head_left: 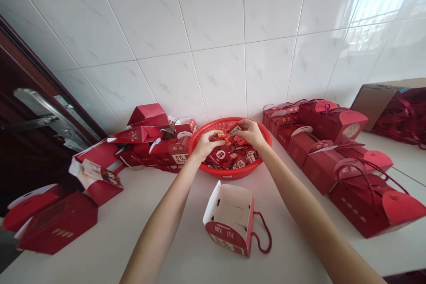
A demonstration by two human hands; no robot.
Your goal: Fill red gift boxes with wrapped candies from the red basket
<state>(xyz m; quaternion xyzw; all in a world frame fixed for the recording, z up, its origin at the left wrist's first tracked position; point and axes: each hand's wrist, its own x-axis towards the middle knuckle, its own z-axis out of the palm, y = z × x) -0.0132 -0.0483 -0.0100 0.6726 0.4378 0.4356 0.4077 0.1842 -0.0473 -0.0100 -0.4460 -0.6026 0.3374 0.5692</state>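
Both hands are inside a red plastic basket (229, 174) heaped with red-wrapped candies (221, 155). My left hand (205, 144) is closed on a small red-and-gold wrapped candy (222, 136) over the left of the heap. At the back right of the basket, the fingers of my right hand (252, 134) are closed on a candy packet (234, 131) with a black-and-white label. In front of the basket stands an open red gift box (229, 217), white inside, its red rope handle (264, 235) hanging out to the right. No candies show in it.
Closed red gift boxes (328, 164) stand in rows on the right. Behind them is a cardboard carton (376, 102) with red cords. More boxes (140, 142), some open, crowd the left side. A tiled wall (216, 71) backs the white table (133, 226); a door handle (36, 102) is at far left.
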